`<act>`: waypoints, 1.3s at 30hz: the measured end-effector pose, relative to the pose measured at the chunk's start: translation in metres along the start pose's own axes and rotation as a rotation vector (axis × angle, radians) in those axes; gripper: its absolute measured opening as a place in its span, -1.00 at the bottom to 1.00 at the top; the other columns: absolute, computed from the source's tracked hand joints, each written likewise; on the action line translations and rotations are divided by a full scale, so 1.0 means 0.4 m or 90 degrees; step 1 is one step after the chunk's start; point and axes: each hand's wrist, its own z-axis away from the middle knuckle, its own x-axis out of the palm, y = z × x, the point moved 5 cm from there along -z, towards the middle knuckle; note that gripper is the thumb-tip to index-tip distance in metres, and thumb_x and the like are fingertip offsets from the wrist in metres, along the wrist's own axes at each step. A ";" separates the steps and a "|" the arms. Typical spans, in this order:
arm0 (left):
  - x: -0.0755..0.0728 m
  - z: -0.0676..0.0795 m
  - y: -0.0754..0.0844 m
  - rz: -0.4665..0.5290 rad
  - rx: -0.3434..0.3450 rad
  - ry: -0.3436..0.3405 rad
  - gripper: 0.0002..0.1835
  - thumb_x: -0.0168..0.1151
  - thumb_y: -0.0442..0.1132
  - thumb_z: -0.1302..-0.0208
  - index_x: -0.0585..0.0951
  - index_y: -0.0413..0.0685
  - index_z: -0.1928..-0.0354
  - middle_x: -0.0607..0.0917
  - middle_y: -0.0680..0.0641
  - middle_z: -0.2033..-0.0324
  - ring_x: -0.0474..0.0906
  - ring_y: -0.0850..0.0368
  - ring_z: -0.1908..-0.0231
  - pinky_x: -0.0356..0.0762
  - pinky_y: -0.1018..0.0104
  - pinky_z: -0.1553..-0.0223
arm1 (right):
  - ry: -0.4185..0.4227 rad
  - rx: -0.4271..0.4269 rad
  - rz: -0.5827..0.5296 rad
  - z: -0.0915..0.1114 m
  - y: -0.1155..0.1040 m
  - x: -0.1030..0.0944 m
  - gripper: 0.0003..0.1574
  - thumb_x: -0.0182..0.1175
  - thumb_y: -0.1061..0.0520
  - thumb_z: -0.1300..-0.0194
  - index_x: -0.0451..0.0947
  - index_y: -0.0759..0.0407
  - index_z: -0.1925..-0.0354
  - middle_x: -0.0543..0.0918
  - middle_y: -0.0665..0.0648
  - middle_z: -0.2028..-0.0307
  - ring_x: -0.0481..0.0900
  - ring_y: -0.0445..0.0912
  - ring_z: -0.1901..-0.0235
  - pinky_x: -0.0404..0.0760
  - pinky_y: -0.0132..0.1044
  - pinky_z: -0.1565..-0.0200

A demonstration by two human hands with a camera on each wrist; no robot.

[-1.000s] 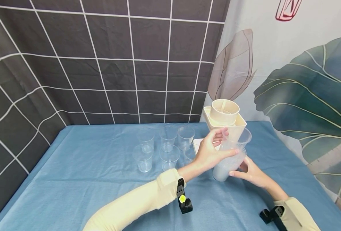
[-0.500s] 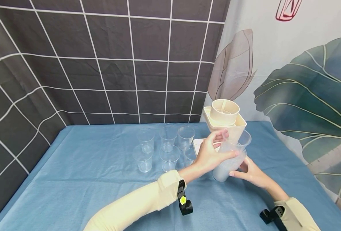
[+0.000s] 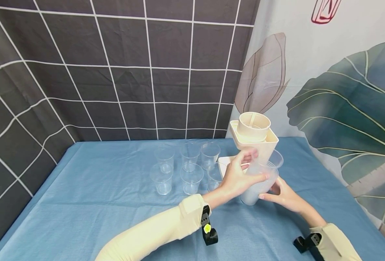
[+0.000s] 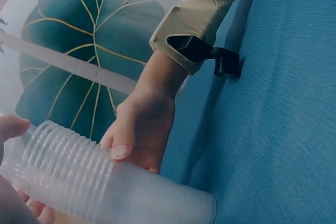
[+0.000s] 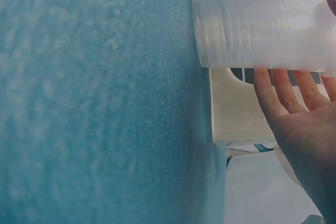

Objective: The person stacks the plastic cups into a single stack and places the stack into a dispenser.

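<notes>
A tall stack of clear plastic cups (image 3: 251, 195) stands slightly tilted at the right of the table, its many rims showing in the left wrist view. My right hand (image 3: 287, 195) grips the stack low on its side, thumb (image 4: 122, 150) in front and fingers (image 5: 286, 90) along the far side. At the top, my left hand (image 3: 239, 174) holds the uppermost cup (image 3: 276, 158) between thumb and fingers. That cup sits partly inside the stack, with its rim standing above the others. The stack's base is right at the tablecloth.
Several single clear cups (image 3: 163, 186) stand upright in two rows left of my hands. Behind the stack is a cream-coloured stand (image 3: 272, 139) with a round, open-topped holder (image 3: 253, 127). A blue cloth (image 3: 91, 203) covers the table, with a dark gridded curtain (image 3: 120, 83) behind.
My left hand and the uppermost cup have moved down a little, so the cup sits deeper in the stack. My right hand and the stack have stayed in place.
</notes>
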 end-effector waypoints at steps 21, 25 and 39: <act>0.004 0.012 -0.009 -0.029 -0.039 -0.002 -0.26 0.50 -0.22 0.02 0.42 0.08 -0.27 0.54 0.13 -0.20 0.44 0.30 -0.21 0.38 0.50 -0.23 | 0.002 -0.006 0.000 -0.002 0.000 0.000 0.04 0.20 0.53 -0.09 -0.04 0.25 -0.44 0.29 -0.25 -0.25 0.36 -0.46 -0.17 0.37 -0.67 -0.12; 0.003 0.012 -0.010 -0.028 -0.038 -0.003 -0.25 0.50 -0.22 0.02 0.42 0.08 -0.27 0.55 0.11 -0.20 0.44 0.30 -0.21 0.38 0.47 -0.24 | 0.000 -0.007 0.000 -0.002 0.000 0.000 0.03 0.20 0.53 -0.10 -0.03 0.25 -0.43 0.29 -0.25 -0.24 0.37 -0.45 -0.17 0.38 -0.66 -0.12; -0.001 0.015 -0.009 -0.036 -0.028 -0.006 -0.23 0.51 -0.24 0.05 0.42 0.00 -0.28 0.54 0.05 -0.22 0.44 0.28 -0.22 0.40 0.31 -0.28 | -0.003 -0.003 -0.001 -0.001 0.004 0.000 -0.01 0.20 0.53 -0.10 0.00 0.28 -0.41 0.31 -0.23 -0.23 0.39 -0.44 -0.15 0.41 -0.64 -0.11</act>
